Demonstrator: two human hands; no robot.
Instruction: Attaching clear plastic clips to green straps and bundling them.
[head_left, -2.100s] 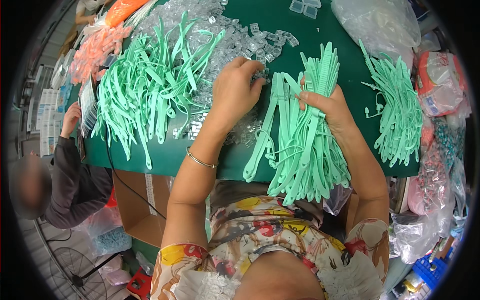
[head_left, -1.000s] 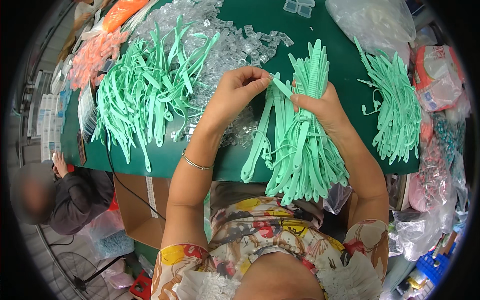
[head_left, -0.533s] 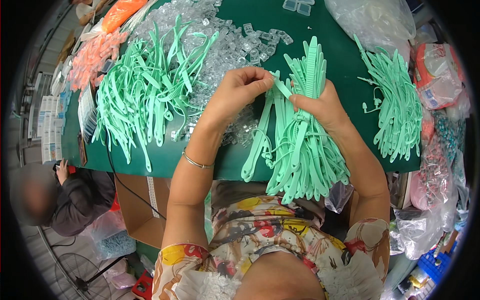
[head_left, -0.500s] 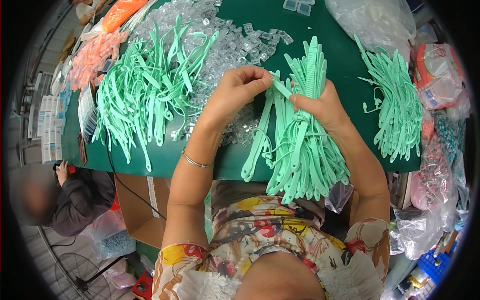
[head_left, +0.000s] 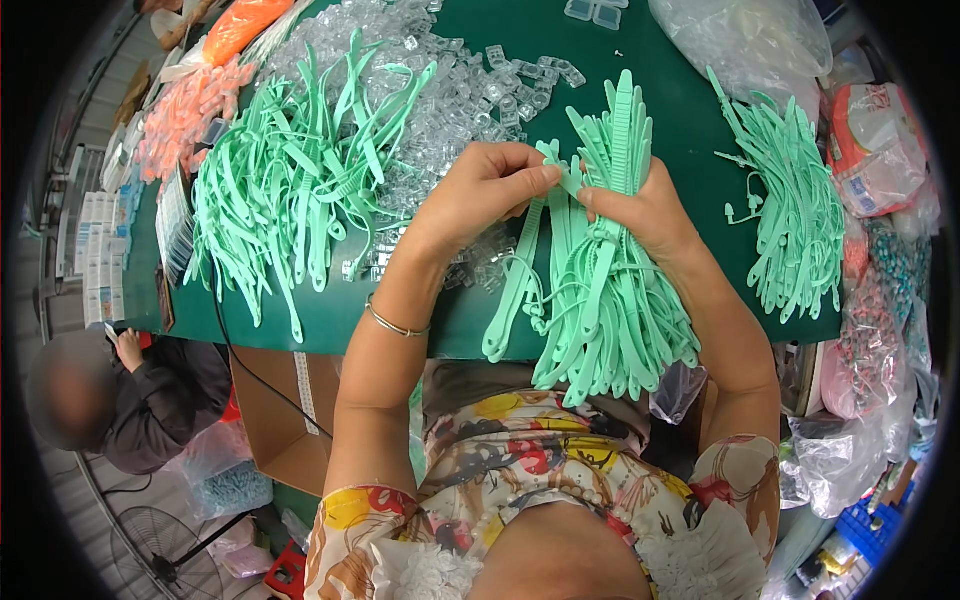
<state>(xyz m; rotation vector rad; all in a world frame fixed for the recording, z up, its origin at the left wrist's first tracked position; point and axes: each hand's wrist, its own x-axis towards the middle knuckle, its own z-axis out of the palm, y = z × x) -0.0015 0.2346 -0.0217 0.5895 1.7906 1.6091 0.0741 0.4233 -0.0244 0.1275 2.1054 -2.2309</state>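
Observation:
A thick bundle of mint-green plastic straps [head_left: 600, 320] with ridged, toothed ends hangs over the table's near edge. My right hand [head_left: 645, 208] is closed round its upper part, thumb across the front. My left hand [head_left: 490, 190], a bangle on its wrist, pinches the end of one green strap [head_left: 571, 180] right beside the right thumb. A few straps dangle below the left fingers, slightly apart from the main bundle. Some of the left fingers are hidden behind its thumb and the straps.
On the green table [head_left: 690, 75] lie a loose heap of green straps [head_left: 290, 180], many clear plastic pieces [head_left: 470, 90], orange pieces [head_left: 195, 120] and another strap pile [head_left: 790, 210] at right. Clear bags [head_left: 745, 40] stand beyond. A person [head_left: 160, 400] is at lower left.
My left hand has shifted slightly right and down, bringing its pinched strap end closer to the right thumb. The right hand and the bundle stay nearly still.

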